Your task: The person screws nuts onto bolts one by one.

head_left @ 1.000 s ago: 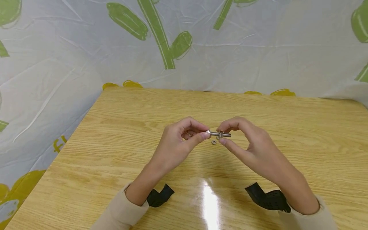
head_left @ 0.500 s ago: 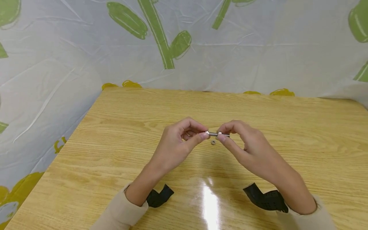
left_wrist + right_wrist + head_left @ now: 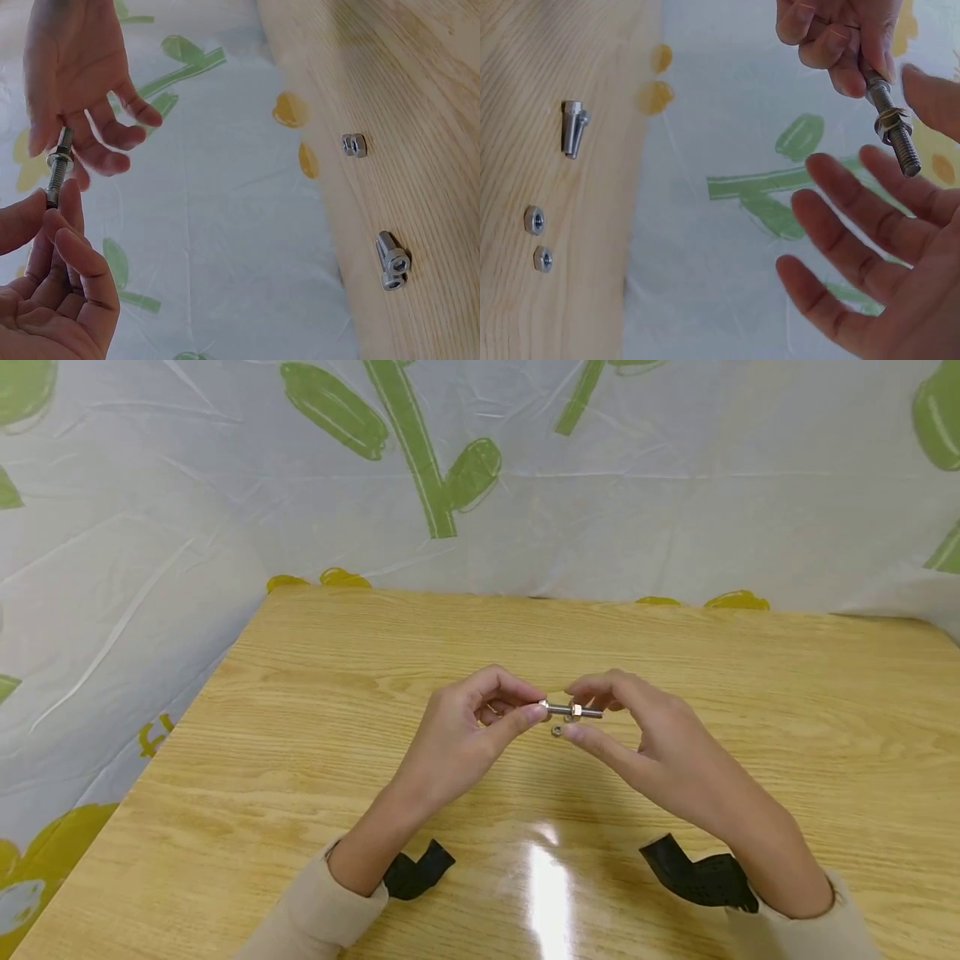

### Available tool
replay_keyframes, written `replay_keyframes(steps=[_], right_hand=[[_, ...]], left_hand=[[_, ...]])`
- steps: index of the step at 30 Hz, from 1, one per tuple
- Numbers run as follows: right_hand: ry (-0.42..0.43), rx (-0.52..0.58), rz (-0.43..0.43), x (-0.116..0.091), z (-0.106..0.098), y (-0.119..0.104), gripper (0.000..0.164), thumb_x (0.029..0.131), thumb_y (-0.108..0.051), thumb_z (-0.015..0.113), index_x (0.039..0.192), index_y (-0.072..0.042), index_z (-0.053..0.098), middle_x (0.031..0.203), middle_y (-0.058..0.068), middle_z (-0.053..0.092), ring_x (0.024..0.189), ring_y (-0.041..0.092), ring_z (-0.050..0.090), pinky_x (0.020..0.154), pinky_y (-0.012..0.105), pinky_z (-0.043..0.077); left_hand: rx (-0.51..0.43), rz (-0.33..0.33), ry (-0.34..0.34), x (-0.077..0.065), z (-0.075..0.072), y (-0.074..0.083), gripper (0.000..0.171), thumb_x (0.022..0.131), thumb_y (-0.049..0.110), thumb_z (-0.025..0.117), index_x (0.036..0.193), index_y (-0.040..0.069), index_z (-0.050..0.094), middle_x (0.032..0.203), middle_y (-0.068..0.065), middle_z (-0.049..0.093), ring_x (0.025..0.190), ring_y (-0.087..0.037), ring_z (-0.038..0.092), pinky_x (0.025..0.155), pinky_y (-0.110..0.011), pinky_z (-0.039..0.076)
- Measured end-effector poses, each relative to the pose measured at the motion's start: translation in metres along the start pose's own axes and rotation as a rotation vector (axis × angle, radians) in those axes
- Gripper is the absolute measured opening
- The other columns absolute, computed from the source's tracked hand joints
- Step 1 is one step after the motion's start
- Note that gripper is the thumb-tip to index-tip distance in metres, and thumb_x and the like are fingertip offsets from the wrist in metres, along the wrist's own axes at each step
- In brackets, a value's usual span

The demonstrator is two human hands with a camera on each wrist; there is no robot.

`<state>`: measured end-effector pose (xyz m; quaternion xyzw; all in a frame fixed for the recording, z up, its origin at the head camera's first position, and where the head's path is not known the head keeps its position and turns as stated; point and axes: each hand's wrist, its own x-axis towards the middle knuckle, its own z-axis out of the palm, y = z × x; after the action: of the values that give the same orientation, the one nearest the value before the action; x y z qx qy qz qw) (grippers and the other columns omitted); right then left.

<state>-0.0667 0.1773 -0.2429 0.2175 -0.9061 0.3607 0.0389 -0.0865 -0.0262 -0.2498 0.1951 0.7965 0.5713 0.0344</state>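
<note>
My left hand pinches the head end of a metal bolt between thumb and fingers, holding it roughly level above the table. Partway along the threaded shank sits a hex nut, with what looks like a thin washer against it. The bolt's tip points right, past the nut. Around the nut my right hand is spread, thumb below and fingers above, touching neither nut nor bolt. In the right wrist view its fingers are extended and apart. The bolt's head is mostly hidden by the left fingertips.
On the wooden table lie two loose nuts, one nut close to the other nut. Two socket-head bolts lie together nearby. A patterned sheet hangs behind the table's far edge.
Half a second ago the right thumb and fingers pinched the nut; now they are parted from it, as they were a second ago. The left hand keeps its grip on the bolt.
</note>
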Motion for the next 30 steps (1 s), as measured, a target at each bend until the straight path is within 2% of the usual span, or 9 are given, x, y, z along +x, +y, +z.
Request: replay_keyframes(steps=[6,8,10,14,17,20,23,27,30], right_hand=[[0.079,0.013,-0.192,0.0014,0.0051,0.0023,0.028,0.086,-0.01,0.066,0.111,-0.014,0.053,0.102,-0.007,0.062,0.096,0.009,0.056,0.082,0.024,0.046],[0.1,0.006,-0.214,0.0018,0.0057,0.0028,0.027,0.086,-0.007,0.066,0.108,-0.014,0.054,0.098,-0.01,0.061,0.093,0.004,0.055,0.079,0.019,0.045],[0.106,0.007,-0.211,0.0017,0.0058,0.0034,0.024,0.086,-0.006,0.065,0.106,-0.014,0.055,0.095,-0.011,0.061,0.091,0.003,0.053,0.073,0.018,0.045],[0.089,0.006,-0.14,0.0,0.0059,0.0034,0.013,0.091,-0.011,0.06,0.102,-0.015,0.056,0.094,-0.01,0.059,0.087,0.002,0.05,0.061,0.02,0.043],[0.086,0.009,-0.092,0.0002,0.0068,0.0018,0.007,0.095,-0.015,0.053,0.095,-0.018,0.059,0.093,-0.009,0.059,0.084,0.003,0.05,0.065,0.023,0.044],[0.093,0.007,-0.053,0.0021,0.0082,-0.0007,0.018,0.098,-0.019,0.047,0.089,-0.021,0.062,0.091,-0.009,0.061,0.083,0.005,0.051,0.073,0.027,0.044],[0.099,0.0,-0.02,0.0031,0.0083,-0.0019,0.023,0.1,-0.023,0.044,0.089,-0.021,0.065,0.09,-0.008,0.062,0.083,0.007,0.052,0.074,0.03,0.045],[0.087,-0.025,-0.019,0.0019,0.0061,-0.0007,0.013,0.096,-0.024,0.053,0.103,-0.02,0.063,0.097,-0.008,0.062,0.088,0.006,0.053,0.072,0.03,0.046],[0.088,-0.037,-0.07,0.0008,0.0046,0.0001,0.023,0.09,-0.02,0.062,0.112,-0.018,0.057,0.103,-0.009,0.061,0.093,0.004,0.053,0.074,0.025,0.045]], left_hand=[[-0.006,0.002,0.001,-0.0003,-0.0001,0.0,0.009,0.088,0.017,0.065,0.096,0.012,0.066,0.086,0.0,0.068,0.067,-0.012,0.058,0.059,-0.025,0.049],[-0.009,0.0,0.002,-0.0003,0.0002,-0.0005,0.009,0.087,0.016,0.066,0.095,0.012,0.066,0.085,0.0,0.068,0.067,-0.012,0.058,0.058,-0.024,0.049],[-0.013,0.0,0.002,-0.0004,0.0004,-0.0009,0.009,0.087,0.016,0.066,0.095,0.012,0.066,0.085,0.0,0.068,0.066,-0.012,0.057,0.058,-0.024,0.048],[-0.018,0.001,-0.004,-0.0007,0.0007,-0.0004,0.01,0.087,0.017,0.066,0.095,0.012,0.066,0.085,-0.001,0.068,0.067,-0.012,0.057,0.058,-0.024,0.048],[-0.014,0.003,-0.007,-0.0006,0.0009,0.0003,0.01,0.087,0.017,0.066,0.095,0.012,0.066,0.085,0.001,0.068,0.068,-0.012,0.057,0.06,-0.024,0.049],[-0.006,0.004,-0.005,-0.0002,0.0013,0.001,0.009,0.087,0.018,0.066,0.095,0.013,0.066,0.085,0.003,0.067,0.07,-0.01,0.058,0.062,-0.025,0.05],[-0.008,0.0,-0.002,-0.0003,0.0014,0.0014,0.009,0.087,0.018,0.066,0.095,0.013,0.066,0.085,0.002,0.067,0.069,-0.011,0.058,0.061,-0.025,0.05],[-0.008,-0.003,0.0,-0.0011,0.0009,0.0018,0.01,0.087,0.017,0.066,0.096,0.013,0.066,0.085,0.001,0.067,0.067,-0.012,0.058,0.058,-0.025,0.049],[-0.003,-0.004,0.003,-0.0016,0.0007,0.0018,0.009,0.088,0.017,0.065,0.096,0.013,0.066,0.085,0.002,0.067,0.067,-0.012,0.058,0.058,-0.024,0.048]])
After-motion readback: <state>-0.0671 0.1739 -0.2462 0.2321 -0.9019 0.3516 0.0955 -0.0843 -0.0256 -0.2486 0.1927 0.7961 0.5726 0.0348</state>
